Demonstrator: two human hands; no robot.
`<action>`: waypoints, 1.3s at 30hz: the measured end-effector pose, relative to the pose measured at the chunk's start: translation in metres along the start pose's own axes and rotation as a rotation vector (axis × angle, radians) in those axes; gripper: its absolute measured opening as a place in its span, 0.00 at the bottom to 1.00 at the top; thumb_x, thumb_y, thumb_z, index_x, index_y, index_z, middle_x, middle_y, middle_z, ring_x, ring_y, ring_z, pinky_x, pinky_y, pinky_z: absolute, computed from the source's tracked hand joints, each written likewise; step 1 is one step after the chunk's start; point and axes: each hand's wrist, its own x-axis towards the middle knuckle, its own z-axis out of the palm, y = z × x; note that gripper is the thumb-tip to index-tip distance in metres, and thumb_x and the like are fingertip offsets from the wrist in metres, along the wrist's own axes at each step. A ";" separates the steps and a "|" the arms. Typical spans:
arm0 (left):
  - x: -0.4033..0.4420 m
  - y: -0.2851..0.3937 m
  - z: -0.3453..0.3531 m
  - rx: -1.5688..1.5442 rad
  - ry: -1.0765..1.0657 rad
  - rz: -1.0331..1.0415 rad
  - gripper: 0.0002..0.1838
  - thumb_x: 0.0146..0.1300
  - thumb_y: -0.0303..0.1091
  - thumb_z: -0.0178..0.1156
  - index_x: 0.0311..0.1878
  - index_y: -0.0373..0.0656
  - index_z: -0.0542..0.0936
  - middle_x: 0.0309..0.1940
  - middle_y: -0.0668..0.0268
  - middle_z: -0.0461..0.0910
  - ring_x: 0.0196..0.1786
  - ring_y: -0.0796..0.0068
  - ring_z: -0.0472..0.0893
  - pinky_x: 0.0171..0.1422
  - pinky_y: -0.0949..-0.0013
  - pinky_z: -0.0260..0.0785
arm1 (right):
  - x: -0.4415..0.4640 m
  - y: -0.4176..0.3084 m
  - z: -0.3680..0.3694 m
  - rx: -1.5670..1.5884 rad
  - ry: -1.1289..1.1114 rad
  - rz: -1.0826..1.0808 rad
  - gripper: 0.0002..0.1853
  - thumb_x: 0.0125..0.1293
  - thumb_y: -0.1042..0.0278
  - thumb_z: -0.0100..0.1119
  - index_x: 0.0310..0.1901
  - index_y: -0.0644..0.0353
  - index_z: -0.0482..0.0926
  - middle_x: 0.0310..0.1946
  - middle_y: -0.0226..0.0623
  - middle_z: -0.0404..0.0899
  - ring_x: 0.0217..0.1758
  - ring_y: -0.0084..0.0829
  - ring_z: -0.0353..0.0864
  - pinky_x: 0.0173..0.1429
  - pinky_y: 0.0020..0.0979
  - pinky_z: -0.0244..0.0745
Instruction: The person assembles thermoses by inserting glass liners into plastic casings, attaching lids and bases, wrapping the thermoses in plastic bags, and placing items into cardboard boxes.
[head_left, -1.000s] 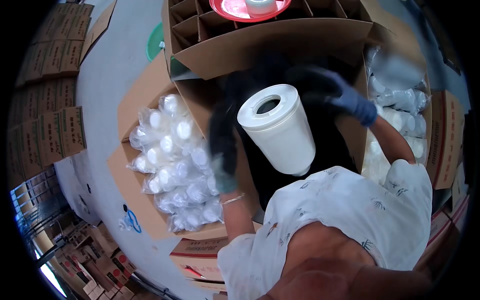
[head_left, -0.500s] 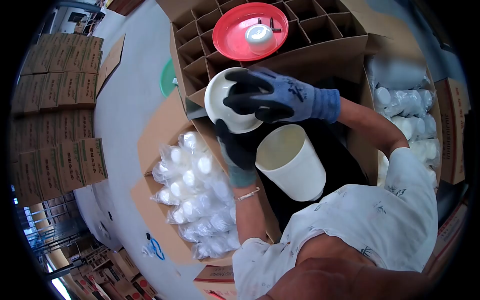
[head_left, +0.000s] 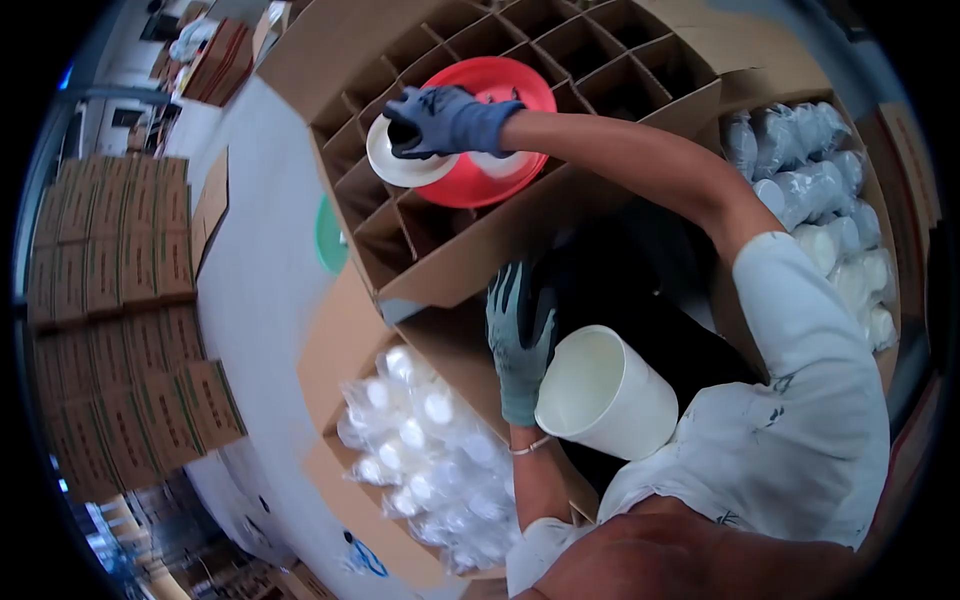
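Note:
My right hand (head_left: 428, 125), in a blue and black glove, grips the round white lid (head_left: 405, 168) over the left side of the red basin (head_left: 520, 80). A white cup-like part (head_left: 497, 163) lies in the basin, partly behind my wrist. My left hand (head_left: 520, 330), in a grey-green glove, has its fingers stretched out beside the white container (head_left: 610, 392) and holds nothing. The container is tilted against my body, with its mouth uncovered.
The basin rests on a divided cardboard box (head_left: 540, 215). Boxes of plastic-wrapped white items stand at left (head_left: 430, 450) and right (head_left: 810, 190). A green basin (head_left: 328, 238) is on the floor, and stacked cartons (head_left: 110, 370) stand at far left.
My right hand has carried the lid from above the container to the red basin. My left hand has let go of the lid and come down beside the container. The view has shifted.

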 end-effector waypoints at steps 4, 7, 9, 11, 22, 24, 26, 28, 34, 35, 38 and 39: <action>0.010 -0.007 0.001 -0.073 -0.025 -0.050 0.23 0.60 0.26 0.58 0.60 0.35 0.74 0.58 0.54 0.76 0.62 0.53 0.72 0.68 0.60 0.61 | 0.005 0.047 -0.021 -0.082 -0.114 -0.037 0.25 0.57 0.50 0.63 0.51 0.60 0.76 0.44 0.48 0.78 0.46 0.49 0.79 0.51 0.41 0.75; 0.015 -0.006 -0.003 -0.108 -0.035 -0.137 0.21 0.61 0.26 0.59 0.58 0.37 0.75 0.56 0.54 0.77 0.60 0.51 0.73 0.67 0.56 0.62 | 0.002 0.139 -0.067 -0.204 0.241 -0.071 0.22 0.55 0.51 0.64 0.44 0.61 0.79 0.39 0.52 0.79 0.44 0.49 0.80 0.54 0.42 0.74; 0.019 -0.007 -0.003 -0.100 -0.043 -0.174 0.20 0.60 0.26 0.61 0.57 0.38 0.76 0.55 0.53 0.77 0.59 0.50 0.74 0.67 0.54 0.62 | 0.005 0.208 -0.100 -0.429 0.007 0.382 0.19 0.61 0.55 0.55 0.42 0.64 0.80 0.38 0.53 0.82 0.42 0.47 0.83 0.50 0.39 0.78; 0.022 -0.009 -0.002 -0.074 -0.050 -0.193 0.19 0.61 0.26 0.61 0.56 0.38 0.77 0.54 0.53 0.77 0.59 0.51 0.74 0.67 0.54 0.62 | -0.022 0.307 -0.106 -0.619 0.156 0.536 0.23 0.54 0.50 0.58 0.47 0.57 0.79 0.40 0.56 0.81 0.45 0.48 0.82 0.50 0.46 0.76; 0.029 -0.002 0.005 -0.169 0.017 -0.225 0.18 0.60 0.25 0.59 0.55 0.35 0.77 0.52 0.53 0.79 0.57 0.54 0.77 0.64 0.59 0.65 | -0.055 0.279 -0.143 -0.664 0.288 0.486 0.26 0.55 0.55 0.60 0.58 0.45 0.74 0.42 0.51 0.76 0.49 0.53 0.73 0.50 0.49 0.72; 0.024 -0.001 0.001 -0.215 0.029 -0.216 0.19 0.60 0.25 0.60 0.55 0.36 0.77 0.52 0.52 0.79 0.56 0.53 0.77 0.64 0.58 0.66 | -0.062 0.244 -0.179 -0.604 0.450 0.374 0.26 0.54 0.53 0.63 0.56 0.43 0.75 0.42 0.47 0.73 0.47 0.49 0.71 0.51 0.47 0.69; 0.020 -0.002 -0.001 -0.274 0.052 -0.187 0.19 0.60 0.24 0.59 0.56 0.36 0.77 0.53 0.52 0.79 0.56 0.53 0.77 0.65 0.59 0.65 | -0.075 0.207 -0.213 -0.439 0.731 0.155 0.23 0.53 0.65 0.67 0.52 0.51 0.77 0.43 0.45 0.74 0.49 0.43 0.72 0.54 0.41 0.69; 0.017 0.001 0.001 -0.363 0.072 -0.221 0.22 0.61 0.23 0.58 0.60 0.35 0.74 0.56 0.55 0.78 0.58 0.59 0.77 0.65 0.62 0.65 | -0.094 0.199 -0.229 0.427 0.876 0.093 0.23 0.57 0.66 0.66 0.54 0.58 0.73 0.44 0.42 0.75 0.49 0.38 0.75 0.53 0.40 0.71; 0.035 0.034 -0.013 -0.395 0.248 0.115 0.41 0.58 0.21 0.62 0.73 0.37 0.55 0.69 0.58 0.62 0.68 0.66 0.66 0.72 0.64 0.58 | -0.207 0.094 -0.157 1.194 0.368 0.201 0.22 0.71 0.58 0.53 0.63 0.58 0.69 0.54 0.33 0.75 0.55 0.28 0.76 0.59 0.31 0.74; 0.036 0.051 -0.026 -0.436 0.196 0.128 0.48 0.54 0.19 0.63 0.75 0.39 0.48 0.72 0.58 0.55 0.71 0.66 0.62 0.73 0.63 0.56 | -0.219 0.065 -0.132 1.326 0.352 0.258 0.23 0.70 0.57 0.54 0.63 0.56 0.69 0.55 0.33 0.75 0.57 0.28 0.75 0.59 0.32 0.74; 0.012 0.075 -0.043 -0.382 0.304 0.132 0.49 0.52 0.17 0.62 0.76 0.41 0.47 0.73 0.61 0.54 0.72 0.68 0.59 0.72 0.67 0.56 | -0.228 -0.044 -0.093 1.332 0.247 0.133 0.23 0.70 0.63 0.55 0.64 0.59 0.67 0.58 0.37 0.72 0.60 0.28 0.73 0.63 0.33 0.72; 0.005 0.081 -0.049 -0.396 0.356 0.116 0.49 0.52 0.17 0.61 0.76 0.42 0.48 0.73 0.63 0.54 0.72 0.68 0.58 0.71 0.69 0.56 | -0.232 -0.069 -0.095 0.863 0.317 0.023 0.24 0.70 0.65 0.55 0.64 0.61 0.66 0.58 0.37 0.72 0.60 0.28 0.72 0.64 0.33 0.72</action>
